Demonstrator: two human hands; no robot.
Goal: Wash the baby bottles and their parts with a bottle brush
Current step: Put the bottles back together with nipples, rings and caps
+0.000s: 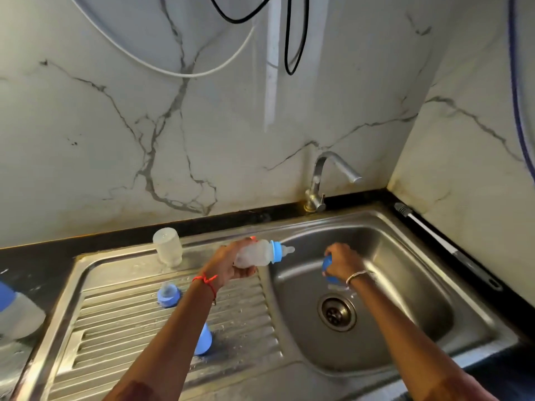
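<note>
The person's left hand [231, 264] curls round the base end of a frosted translucent plastic baby bottle [254, 254]. The bottle lies on its side, its blue screw collar and clear teat pointing right over the left rim of the stainless steel sink basin [405, 285]. The right hand [343, 261] is closed over a rounded blue plastic bottle cap [328, 266], low in the basin and a little above the round metal drain [336, 312]. No stream shows at the curved chrome tap [321, 180]; a few drops glint under the cap.

The step looks like clearing water from the cap, perhaps before it goes onto the held bottle. To do it well, the cap's open side should face down and stay over the basin, so drips fall towards the drain and not onto the clean parts. The bottle should stay level and clear of the basin wall, with the fingers kept off the teat. The collar ought to be checked for tightness before capping.

On the ribbed steel drainboard [130, 328] stand an upturned clear bottle body [168, 247] and a blue collar with teat [168, 295], and a second blue cap [204, 340] is partly hidden by the left forearm. No bottle brush can be picked out. A slim white-handled tool [428, 230] lies on the dark surface at the right, and what it is cannot be told.
</note>
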